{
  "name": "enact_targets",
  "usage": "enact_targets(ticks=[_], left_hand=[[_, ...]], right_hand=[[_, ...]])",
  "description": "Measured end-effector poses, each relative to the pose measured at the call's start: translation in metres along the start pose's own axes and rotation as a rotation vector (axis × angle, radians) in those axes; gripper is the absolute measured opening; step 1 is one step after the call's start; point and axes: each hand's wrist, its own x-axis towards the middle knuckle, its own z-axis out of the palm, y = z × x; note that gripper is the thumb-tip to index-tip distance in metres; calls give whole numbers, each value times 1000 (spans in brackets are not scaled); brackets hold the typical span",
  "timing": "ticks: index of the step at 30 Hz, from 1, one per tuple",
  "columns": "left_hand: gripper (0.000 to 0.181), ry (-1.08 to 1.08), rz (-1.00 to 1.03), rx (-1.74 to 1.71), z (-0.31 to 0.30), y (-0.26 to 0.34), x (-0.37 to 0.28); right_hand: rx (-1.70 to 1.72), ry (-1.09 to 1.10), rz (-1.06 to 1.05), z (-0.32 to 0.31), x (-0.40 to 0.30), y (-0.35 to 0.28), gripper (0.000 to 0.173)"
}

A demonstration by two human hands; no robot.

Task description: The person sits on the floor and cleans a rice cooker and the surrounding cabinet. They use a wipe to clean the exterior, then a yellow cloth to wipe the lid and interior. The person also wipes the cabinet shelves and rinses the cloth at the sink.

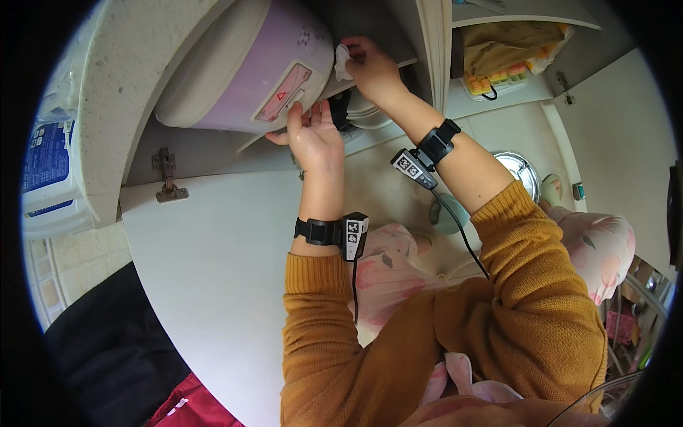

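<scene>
A white and purple rice cooker (256, 69) with a pink label panel stands inside an open cabinet, near its front. My left hand (316, 133), palm up, has its fingers at the cooker's lower front edge; part of them is hidden, and whether they bear any weight cannot be told. Just right of the cooker, my right hand (371, 66) pinches a crumpled white cloth or tissue (342, 63) above the grey shelf. Below the shelf, stacked white dishes (368, 109) are partly hidden by my right wrist.
An open white cabinet door (213, 277) lies left of my left arm. Another compartment at right holds a brown bag (504, 45) and a tray of colourful items (493, 82). A round metal lid or pan (516, 168) and a pale green container (450, 213) are low down near my legs.
</scene>
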Motion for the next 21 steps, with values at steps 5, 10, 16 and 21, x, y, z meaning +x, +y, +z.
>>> enact_targets(ticks=[5, 10, 16, 21], left_hand=[[88, -32, 14, 61, 4, 2, 2], [104, 33, 25, 74, 11, 3, 2], [104, 39, 30, 71, 14, 2, 3], [98, 32, 35, 35, 14, 1, 6]], right_hand=[[15, -97, -2, -2, -3, 7, 31], [14, -126, 33, -2, -1, 9, 30], [248, -5, 65, 0, -7, 0, 24], [154, -9, 81, 13, -20, -10, 20]])
